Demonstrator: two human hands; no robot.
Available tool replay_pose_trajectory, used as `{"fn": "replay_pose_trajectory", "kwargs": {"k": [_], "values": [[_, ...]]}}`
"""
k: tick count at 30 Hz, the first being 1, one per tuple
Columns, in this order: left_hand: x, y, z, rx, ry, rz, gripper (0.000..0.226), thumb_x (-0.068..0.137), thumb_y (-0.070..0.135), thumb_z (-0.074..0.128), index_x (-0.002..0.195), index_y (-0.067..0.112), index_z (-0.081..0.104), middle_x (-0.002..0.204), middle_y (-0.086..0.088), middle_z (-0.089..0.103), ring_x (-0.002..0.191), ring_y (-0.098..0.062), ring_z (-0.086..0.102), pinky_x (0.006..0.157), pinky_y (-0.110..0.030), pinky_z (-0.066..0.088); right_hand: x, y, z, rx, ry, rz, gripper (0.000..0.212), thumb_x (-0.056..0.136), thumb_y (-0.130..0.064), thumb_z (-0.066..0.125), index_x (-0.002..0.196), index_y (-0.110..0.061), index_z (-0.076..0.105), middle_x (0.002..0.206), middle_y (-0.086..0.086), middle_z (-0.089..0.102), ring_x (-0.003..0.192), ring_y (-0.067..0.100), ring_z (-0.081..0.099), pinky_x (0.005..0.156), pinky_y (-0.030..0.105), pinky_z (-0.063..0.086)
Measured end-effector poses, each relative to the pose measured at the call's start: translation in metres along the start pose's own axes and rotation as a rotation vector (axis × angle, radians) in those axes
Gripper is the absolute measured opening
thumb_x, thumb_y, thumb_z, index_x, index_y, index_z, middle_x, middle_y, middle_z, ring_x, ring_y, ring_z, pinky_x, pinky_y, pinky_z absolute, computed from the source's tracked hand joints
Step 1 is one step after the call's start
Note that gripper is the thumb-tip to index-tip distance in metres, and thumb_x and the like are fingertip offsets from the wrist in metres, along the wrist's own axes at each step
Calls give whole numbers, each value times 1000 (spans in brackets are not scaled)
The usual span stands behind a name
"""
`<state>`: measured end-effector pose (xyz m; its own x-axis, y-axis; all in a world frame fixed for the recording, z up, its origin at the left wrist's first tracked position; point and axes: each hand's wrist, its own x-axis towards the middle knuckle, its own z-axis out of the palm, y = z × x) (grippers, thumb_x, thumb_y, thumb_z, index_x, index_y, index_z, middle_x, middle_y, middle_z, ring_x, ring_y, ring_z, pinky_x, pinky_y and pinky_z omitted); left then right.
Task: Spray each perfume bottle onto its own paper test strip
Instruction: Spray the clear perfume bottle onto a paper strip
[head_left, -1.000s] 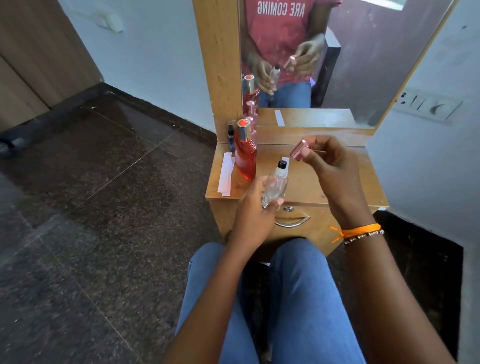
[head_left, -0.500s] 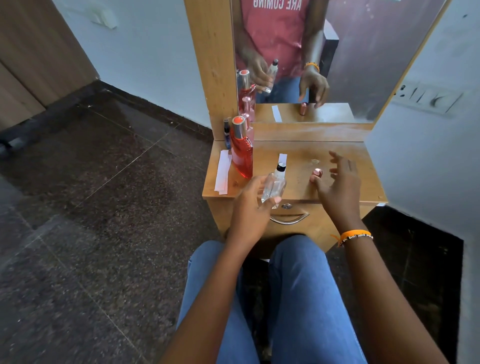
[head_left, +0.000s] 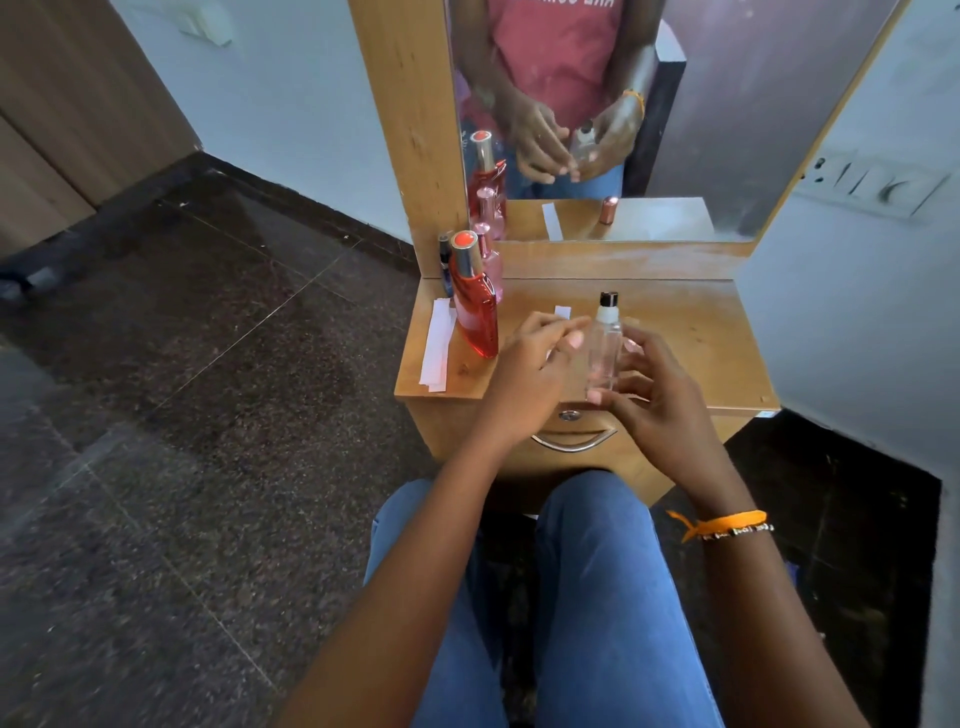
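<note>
Bare forearms, no sleeves. Blue denim jeans (head_left: 587, 597) over both knees. Right wrist: knotted orange thread band (head_left: 719, 522), thin dark beaded bracelet (head_left: 740, 532) just beside it. Mirror reflection: red printed t-shirt (head_left: 556, 57).

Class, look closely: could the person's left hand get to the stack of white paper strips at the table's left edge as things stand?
Probably yes. The left hand looks open, and the white paper strips lie uncovered. The tall red glass perfume bottle stands between them, so the hand would pass nearer the front edge.
</note>
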<state>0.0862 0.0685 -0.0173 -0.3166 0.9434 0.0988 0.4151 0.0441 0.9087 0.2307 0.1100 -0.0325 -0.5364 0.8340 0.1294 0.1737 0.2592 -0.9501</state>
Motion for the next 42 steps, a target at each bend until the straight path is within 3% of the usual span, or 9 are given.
{"fn": "replay_pose_trajectory", "kwargs": {"k": [3,9,15,20,24,28,32,38,42], "values": [[21,-7,9,113,98,-50,33,97,11,41,127,9,56,122,-8,54,114,-17,52,91,-18,37,-3,5,-8,-3,26,18,61,79,0,71,127,-25,42,105,0,59,82,5,63,75,17,51],[57,-28,33,467,182,-231,44,92,5,47,136,7,42,133,-12,43,124,-30,42,101,-39,38,0,7,-18,95,30,45,71,78,0,72,130,-35,37,100,0,59,79,9,63,77,21,52],[65,-28,41,622,249,-275,30,92,15,52,121,11,51,130,-9,48,118,-30,45,85,-39,43,0,6,-18,169,-22,67,75,82,-3,69,133,-42,31,112,5,58,98,27,63,93,47,52],[61,-27,39,556,286,-241,11,91,19,56,101,14,57,119,-6,53,111,-28,47,81,-36,41,-2,3,-14,281,-27,89,64,87,2,61,135,-28,31,120,8,57,109,24,62,94,51,52],[45,-16,33,408,278,-225,5,91,14,55,95,14,58,101,-4,66,98,-26,54,69,-34,41,-3,2,-12,412,1,109,52,88,-9,57,129,-36,39,107,3,53,102,19,56,96,44,50],[21,-4,20,283,333,-226,10,86,16,65,90,15,56,86,3,66,77,-16,59,60,-28,41,-6,-2,-9,562,-98,110,42,91,-5,52,127,-25,45,97,9,44,87,19,51,76,27,51],[0,4,7,217,321,-168,12,83,11,67,78,16,58,71,7,62,68,-10,57,55,-23,41,-14,-10,-2,669,-129,112,38,89,-8,56,123,-17,44,84,11,54,72,18,54,69,24,51],[-19,7,-5,23,237,-146,14,79,6,68,92,12,71,87,-2,71,81,-10,63,72,-18,47,-21,-17,6,396,86,89,44,85,12,54,116,-19,44,83,11,51,62,17,50,50,20,46],[-30,11,-11,-123,165,-166,25,80,3,67,103,14,70,95,4,68,87,-3,61,72,-7,45,-23,-17,6,-3,138,4,69,77,0,63,128,-37,36,88,6,60,63,15,56,57,25,49]]}}
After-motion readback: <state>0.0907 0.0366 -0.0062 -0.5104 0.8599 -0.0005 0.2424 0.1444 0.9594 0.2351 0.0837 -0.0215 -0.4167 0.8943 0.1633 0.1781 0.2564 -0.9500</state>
